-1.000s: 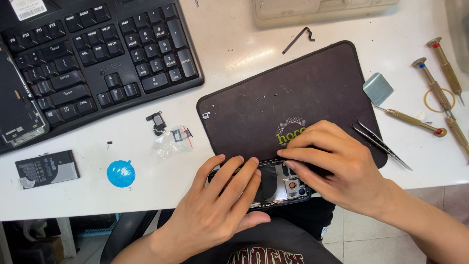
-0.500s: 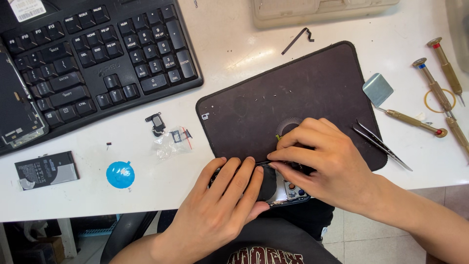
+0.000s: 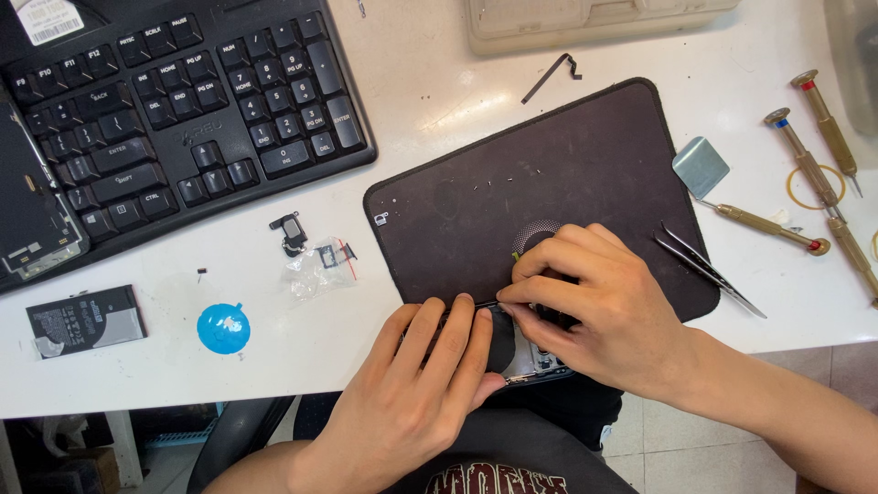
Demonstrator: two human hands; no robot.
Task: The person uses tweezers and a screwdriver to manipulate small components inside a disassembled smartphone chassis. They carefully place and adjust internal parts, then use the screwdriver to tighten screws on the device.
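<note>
The left hand (image 3: pixel 416 384) grips the opened phone (image 3: pixel 529 352) at the mat's (image 3: pixel 549 174) front edge — steadying it — while the right hand (image 3: pixel 594 306) pinches an inner part; tweezers (image 3: pixel 709 270) lie nearby.

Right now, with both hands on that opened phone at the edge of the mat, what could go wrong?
The phone hangs partly past the table edge over the lap, so a slip of the left hand could drop it. The right hand pinches something small at its top edge; that could bend or tear if pulled hard. Tiny loose parts lie unguarded on the white surface beside the mat, and a sleeve or wrist could sweep them off.
</note>
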